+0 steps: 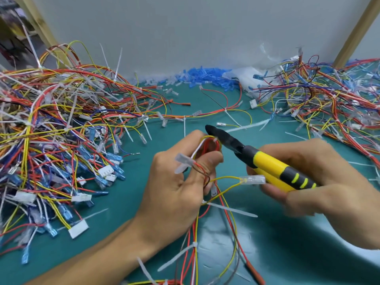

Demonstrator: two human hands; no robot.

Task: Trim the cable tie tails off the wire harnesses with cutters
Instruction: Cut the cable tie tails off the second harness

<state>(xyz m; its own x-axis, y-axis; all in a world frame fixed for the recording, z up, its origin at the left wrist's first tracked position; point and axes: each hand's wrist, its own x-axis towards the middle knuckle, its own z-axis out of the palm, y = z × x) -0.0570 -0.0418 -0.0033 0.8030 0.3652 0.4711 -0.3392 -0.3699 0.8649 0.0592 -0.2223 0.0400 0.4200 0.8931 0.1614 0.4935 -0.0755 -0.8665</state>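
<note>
L hand [174, 188] fingers pinch a harness [207, 145] loop just above the counter [144, 202]. R hand [320, 182] fingers are wrapped round the cutters [267, 163], tip right at the loop's top. Several long tails [232, 209] lower on this harness are uncut. L pile [51, 130] bristles w/ tails, so lots left, I reckon. R pile [329, 103] looks mostly trimmed.

Yellow/blk cutters [267, 164] (striped grip), red/yellow wires [61, 112], teal mat [144, 182], white ties [232, 210].
</note>
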